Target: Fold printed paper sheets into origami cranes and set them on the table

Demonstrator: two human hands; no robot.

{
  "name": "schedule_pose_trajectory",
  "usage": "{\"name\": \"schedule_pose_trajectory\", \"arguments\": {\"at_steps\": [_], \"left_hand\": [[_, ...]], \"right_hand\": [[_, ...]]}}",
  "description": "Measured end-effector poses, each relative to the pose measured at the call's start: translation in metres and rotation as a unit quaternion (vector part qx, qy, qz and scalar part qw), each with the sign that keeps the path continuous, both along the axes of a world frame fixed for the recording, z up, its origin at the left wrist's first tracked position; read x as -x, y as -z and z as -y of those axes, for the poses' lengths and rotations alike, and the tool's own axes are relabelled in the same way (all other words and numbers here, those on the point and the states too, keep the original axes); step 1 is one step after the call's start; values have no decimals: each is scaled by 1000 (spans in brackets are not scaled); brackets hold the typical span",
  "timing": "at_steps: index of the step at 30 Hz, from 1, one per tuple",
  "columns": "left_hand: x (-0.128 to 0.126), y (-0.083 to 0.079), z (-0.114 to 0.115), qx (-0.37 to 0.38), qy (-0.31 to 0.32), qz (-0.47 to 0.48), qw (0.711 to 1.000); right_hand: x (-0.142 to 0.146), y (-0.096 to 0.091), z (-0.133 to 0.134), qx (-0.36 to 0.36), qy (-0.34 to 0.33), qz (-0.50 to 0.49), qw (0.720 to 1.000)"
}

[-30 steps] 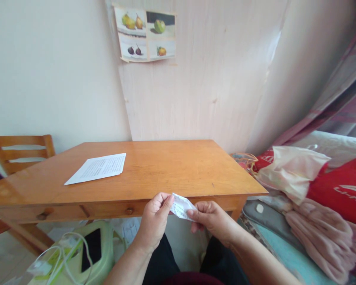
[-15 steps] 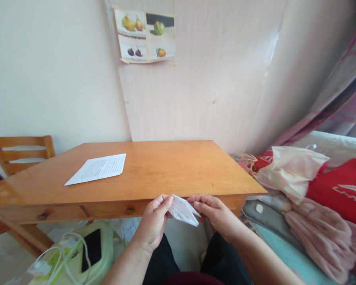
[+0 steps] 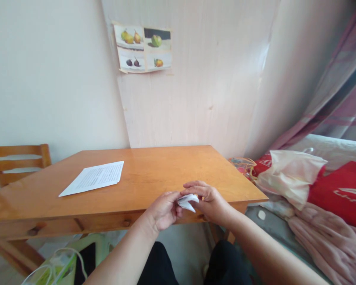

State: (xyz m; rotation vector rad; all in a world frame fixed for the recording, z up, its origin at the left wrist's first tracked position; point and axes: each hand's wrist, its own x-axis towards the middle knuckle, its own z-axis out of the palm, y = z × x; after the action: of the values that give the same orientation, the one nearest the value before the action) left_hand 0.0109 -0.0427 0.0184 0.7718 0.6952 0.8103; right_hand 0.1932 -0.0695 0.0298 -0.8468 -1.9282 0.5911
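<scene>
Through my head camera I see a plain, pale wall [image 3: 53, 75] filling the upper left. Light wood-grain panelling [image 3: 195, 111] covers the upper centre, with a four-part fruit print [image 3: 144, 48] taped to it. A mauve curtain [image 3: 326, 83] slants down the upper right, and soft daylight leaves a pale sheen on the panelling near it. Across the middle I have a varnished orange-brown wooden desk [image 3: 166, 168] with knobbed drawers [image 3: 52, 228], a slatted wooden chair [image 3: 19, 163] at its left, and greyish floor [image 3: 186, 247] below.
</scene>
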Motion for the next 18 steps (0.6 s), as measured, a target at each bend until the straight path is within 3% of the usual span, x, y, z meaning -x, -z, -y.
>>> {"name": "schedule_pose_trajectory", "arguments": {"at_steps": [4, 8, 12, 18], "left_hand": [[-4, -2, -32, -32, 44, -56, 997], [-7, 0, -69, -76, 25, -68, 994], [-11, -4, -105, -126, 22, -80, 989], [-19, -12, -137, -181, 98, -111, 972]], "right_hand": [[-5, 0, -29, 56, 14, -37, 998], [-14, 6, -63, 134, 47, -115, 983], [-24, 7, -95, 202, 85, -122, 968], [-31, 3, -137, 241, 95, -107, 960]]}}
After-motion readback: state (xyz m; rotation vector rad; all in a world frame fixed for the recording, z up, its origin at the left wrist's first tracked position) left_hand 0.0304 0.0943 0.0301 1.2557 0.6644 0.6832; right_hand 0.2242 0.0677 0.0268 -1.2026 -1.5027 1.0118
